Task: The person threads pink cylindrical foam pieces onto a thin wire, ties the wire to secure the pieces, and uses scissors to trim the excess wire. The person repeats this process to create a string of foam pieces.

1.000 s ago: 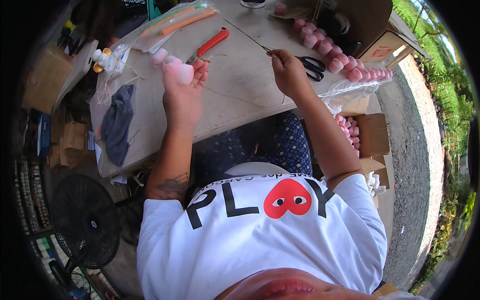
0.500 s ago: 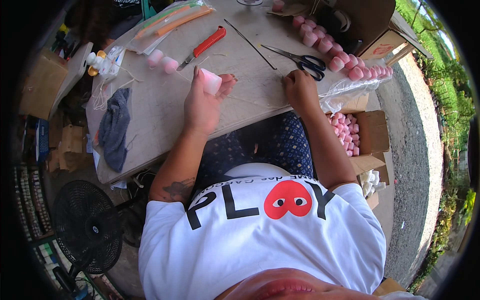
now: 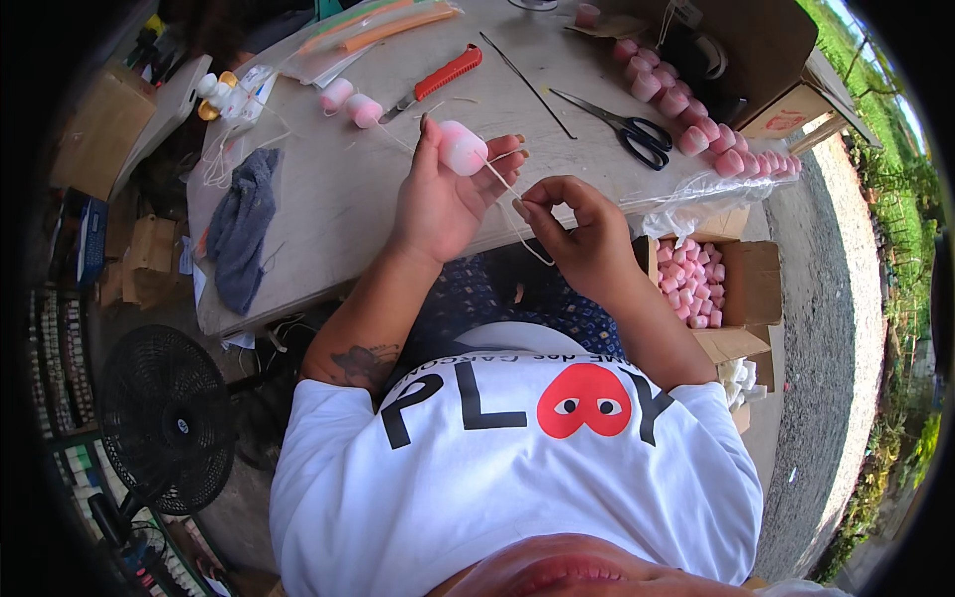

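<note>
My left hand (image 3: pixel 426 217) is raised over the table edge, palm up, with thumb and fingers around a pink, white-tinged cylinder (image 3: pixel 462 149). A thin white string (image 3: pixel 504 181) comes out of the cylinder's near end. Close to its right, my right hand (image 3: pixel 582 231) pinches this string between thumb and fingertips, and a loop hangs below. More string trails from behind the left hand toward two similar pink pieces, one (image 3: pixel 364 110) beside the other (image 3: pixel 336 96), on the table.
Beyond my hands lie a red utility knife (image 3: pixel 448 73), a thin dark rod (image 3: pixel 527 85) and scissors (image 3: pixel 637 134). Pink cylinders (image 3: pixel 672 102) line the table's right side; an open cardboard box (image 3: pixel 753 284) below holds many more. A grey cloth (image 3: pixel 242 234) lies left; a black fan (image 3: pixel 167 420) stands below.
My right hand has come off the table near the scissors and moved left and nearer, pulling string beside the cylinder. The left hand has turned the cylinder's end toward me. The whole view has shifted slightly.
</note>
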The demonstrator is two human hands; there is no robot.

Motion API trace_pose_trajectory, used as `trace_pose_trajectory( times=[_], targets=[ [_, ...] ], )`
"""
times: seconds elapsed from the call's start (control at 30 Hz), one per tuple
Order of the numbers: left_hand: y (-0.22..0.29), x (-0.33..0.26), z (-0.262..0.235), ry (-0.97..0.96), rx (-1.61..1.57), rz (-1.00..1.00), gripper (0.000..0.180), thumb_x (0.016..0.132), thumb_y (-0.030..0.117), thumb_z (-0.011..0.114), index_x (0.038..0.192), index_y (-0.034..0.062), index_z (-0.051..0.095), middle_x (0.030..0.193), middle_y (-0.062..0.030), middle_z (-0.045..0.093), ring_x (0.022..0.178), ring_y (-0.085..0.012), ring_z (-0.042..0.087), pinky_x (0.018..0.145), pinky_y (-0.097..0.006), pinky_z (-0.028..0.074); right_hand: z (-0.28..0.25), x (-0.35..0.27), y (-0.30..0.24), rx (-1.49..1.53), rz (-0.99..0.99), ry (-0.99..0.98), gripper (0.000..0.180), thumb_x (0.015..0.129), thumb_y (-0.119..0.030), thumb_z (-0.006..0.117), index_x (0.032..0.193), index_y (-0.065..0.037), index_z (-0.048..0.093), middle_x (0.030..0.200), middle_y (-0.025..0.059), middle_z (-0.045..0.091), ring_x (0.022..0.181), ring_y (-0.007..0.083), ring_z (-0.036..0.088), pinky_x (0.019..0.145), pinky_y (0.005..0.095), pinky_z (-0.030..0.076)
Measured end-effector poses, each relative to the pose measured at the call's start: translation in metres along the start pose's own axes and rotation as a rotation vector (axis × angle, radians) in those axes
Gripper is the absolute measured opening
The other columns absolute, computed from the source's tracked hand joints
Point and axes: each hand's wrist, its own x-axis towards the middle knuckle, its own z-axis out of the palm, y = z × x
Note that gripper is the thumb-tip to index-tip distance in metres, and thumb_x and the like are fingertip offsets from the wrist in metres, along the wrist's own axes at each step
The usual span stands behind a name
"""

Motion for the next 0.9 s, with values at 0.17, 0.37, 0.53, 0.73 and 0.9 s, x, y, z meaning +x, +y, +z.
trace_pose_trajectory(
  times=[0.17, 0.37, 0.53, 0.73, 0.9],
  targets=[
    [0.0000, -0.0016, -0.0001, -0.006, 0.063, 0.047, 0.066, 0.096, 0.059, 0.031, 0.113, -0.0017, 0.047, 0.110, -0.0210, 0.062, 0.103, -0.0308, 0.060, 0.092, -0.039, 0.047, 0.0015, 0.0000, -0.0016, -0.023, 0.029, -0.004, 0.014, 0.079, -0.010, 0.071, 0.087, -0.002, 0.063, 0.080, 0.0114, 0.066, 0.070, 0.0222, 0.064, 0.063, 0.0310, 0.049],
    [-0.0011, -0.0018, 0.0001, -0.002, 0.103, 0.079, 0.066, 0.095, 0.060, 0.032, 0.113, -0.0015, 0.048, 0.110, -0.0207, 0.062, 0.103, -0.0305, 0.060, 0.092, -0.038, 0.047, 0.0008, -0.0007, -0.0085, -0.029, 0.040, -0.034, 0.013, 0.078, -0.010, 0.071, 0.086, -0.003, 0.064, 0.078, 0.0108, 0.065, 0.067, 0.0197, 0.062, 0.062, 0.0304, 0.049],
    [-0.0018, -0.0006, -0.0017, -0.024, 0.111, 0.093, 0.066, 0.095, 0.060, 0.034, 0.113, -0.0012, 0.049, 0.108, -0.0199, 0.063, 0.101, -0.0298, 0.061, 0.090, -0.037, 0.047, 0.0028, 0.0009, -0.0091, -0.032, 0.021, -0.062, 0.013, 0.078, -0.010, 0.071, 0.087, -0.003, 0.064, 0.078, 0.0111, 0.064, 0.067, 0.0211, 0.061, 0.062, 0.0311, 0.049],
    [-0.0020, -0.0012, 0.0010, -0.039, 0.155, 0.128, 0.062, 0.096, 0.057, 0.036, 0.111, -0.0015, 0.050, 0.105, -0.0199, 0.064, 0.098, -0.0284, 0.062, 0.089, -0.035, 0.046, 0.0037, 0.0018, -0.0088, -0.025, 0.037, -0.081, 0.013, 0.079, -0.010, 0.071, 0.088, -0.003, 0.065, 0.078, 0.0112, 0.064, 0.066, 0.0218, 0.061, 0.062, 0.0313, 0.049],
    [-0.0032, -0.0019, 0.0003, -0.057, 0.238, 0.143, 0.059, 0.097, 0.054, 0.036, 0.111, -0.0013, 0.051, 0.104, -0.0201, 0.064, 0.097, -0.0270, 0.062, 0.090, -0.036, 0.046, 0.0011, 0.0056, -0.0093, 0.011, 0.083, -0.073, 0.013, 0.080, -0.011, 0.070, 0.089, -0.003, 0.064, 0.079, 0.0109, 0.065, 0.066, 0.0203, 0.061, 0.061, 0.0304, 0.048]
  ],
)
